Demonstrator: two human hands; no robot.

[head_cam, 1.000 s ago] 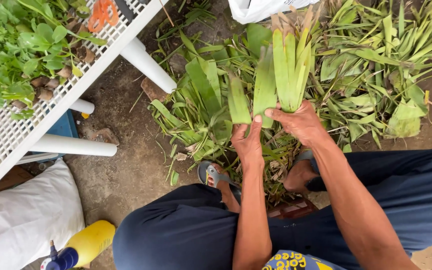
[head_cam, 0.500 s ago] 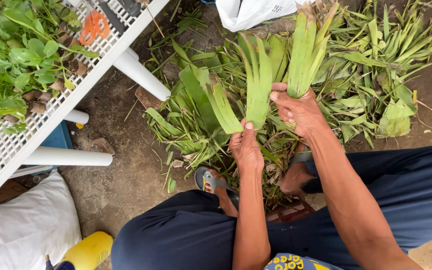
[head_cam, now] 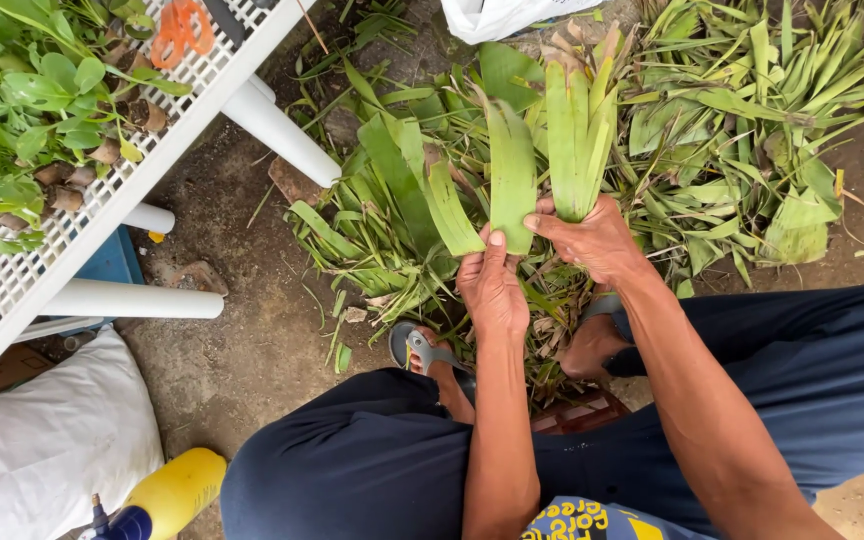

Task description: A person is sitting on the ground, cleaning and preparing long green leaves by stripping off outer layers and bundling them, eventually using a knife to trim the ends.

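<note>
Dirt ground [head_cam: 242, 360]; left hand [head_cam: 492, 290], right hand [head_cam: 597, 240] clasp leaf bundle [head_cam: 552, 140], base hidden.

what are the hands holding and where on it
The left hand grips a cut leaf section at its lower end; the right hand grips a fan of upright green leaves at its base.
</note>
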